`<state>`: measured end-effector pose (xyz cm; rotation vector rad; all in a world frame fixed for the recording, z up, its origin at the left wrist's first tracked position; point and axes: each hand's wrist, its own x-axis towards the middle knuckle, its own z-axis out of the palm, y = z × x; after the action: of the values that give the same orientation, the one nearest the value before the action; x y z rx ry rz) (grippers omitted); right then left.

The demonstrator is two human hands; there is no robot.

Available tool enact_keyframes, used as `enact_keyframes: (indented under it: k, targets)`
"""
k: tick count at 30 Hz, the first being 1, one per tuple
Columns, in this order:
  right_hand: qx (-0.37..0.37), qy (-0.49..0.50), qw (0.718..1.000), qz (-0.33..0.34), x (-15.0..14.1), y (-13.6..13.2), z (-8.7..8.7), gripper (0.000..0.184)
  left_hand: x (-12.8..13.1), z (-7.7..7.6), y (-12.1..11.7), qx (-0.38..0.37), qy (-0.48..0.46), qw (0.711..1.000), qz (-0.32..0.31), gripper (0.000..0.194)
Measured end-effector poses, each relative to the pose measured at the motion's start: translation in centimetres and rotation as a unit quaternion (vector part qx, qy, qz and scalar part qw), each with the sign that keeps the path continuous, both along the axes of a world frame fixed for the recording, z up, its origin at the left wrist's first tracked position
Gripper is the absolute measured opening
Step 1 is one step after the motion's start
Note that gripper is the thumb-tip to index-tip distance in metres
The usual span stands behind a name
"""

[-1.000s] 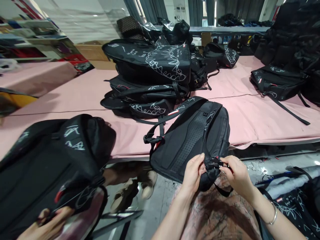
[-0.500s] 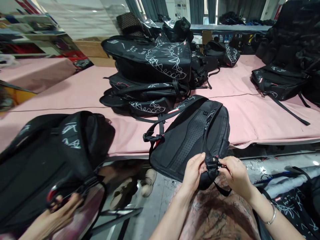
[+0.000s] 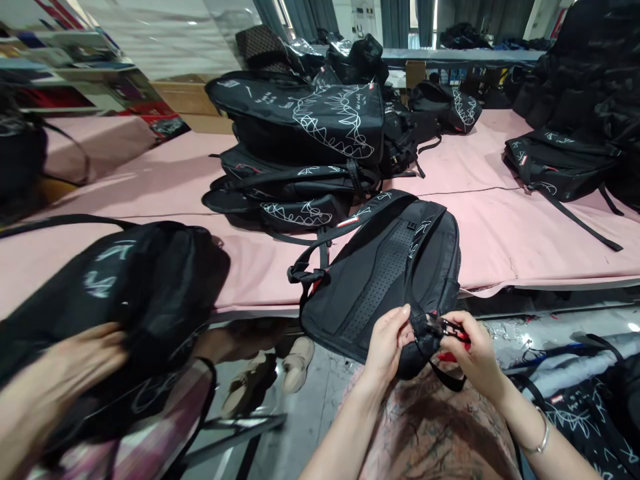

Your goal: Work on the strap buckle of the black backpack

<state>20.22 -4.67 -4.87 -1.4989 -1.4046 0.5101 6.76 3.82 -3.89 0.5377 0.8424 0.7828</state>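
A black backpack (image 3: 345,313) lies back panel up, its near end overhanging the pink table edge towards my lap. My left hand (image 3: 393,340) is closed on the lower end of a shoulder strap (image 3: 424,330), thumb on top. Just right of it, my right hand (image 3: 473,347) grips a small black and red looped tool (image 3: 454,327) that looks like thread snips, close to the strap. My fingers partly hide its shape. A loose webbing end (image 3: 450,380) hangs below.
Stacked black backpacks (image 3: 300,127) with white line drawings stand behind mine on the pink table (image 3: 260,273). At left, a co-worker's hand (image 3: 90,353) rests on another backpack (image 3: 165,287). More bags (image 3: 560,163) lie at right; a patterned one (image 3: 575,413) sits low beside me.
My right hand has turned slightly, showing more of the tool and its red part. The co-worker's hand has moved up over their bag, whose strap has shifted.
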Motion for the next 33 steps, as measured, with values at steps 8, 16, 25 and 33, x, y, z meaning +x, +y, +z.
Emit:
enact_keyframes:
  k: [8, 16, 25, 33]
  targets:
    - [-0.008, 0.001, 0.998, 0.070, -2.2, 1.6, -0.3, 0.013, 0.0, -0.6, 0.0, 0.027, 0.033, 0.999, 0.000, 0.029]
    - [-0.081, 0.203, 0.973, -0.077, -2.1, -0.3, -1.3, 0.025, -0.2, -0.4, 0.4, 0.039, 0.026, 0.998, 0.037, 0.031]
    - [-0.057, 0.086, 0.994, -0.043, -3.3, 0.4, -3.0, 0.034, -0.7, -0.4, 0.6, 0.074, 0.077, 0.993, 0.055, 0.031]
    - [-0.088, 0.084, 0.993, 0.012, -3.8, 1.0, -3.4, 0.012, -1.1, -0.7, -0.1, 0.102, 0.092, 0.990, 0.041, 0.030]
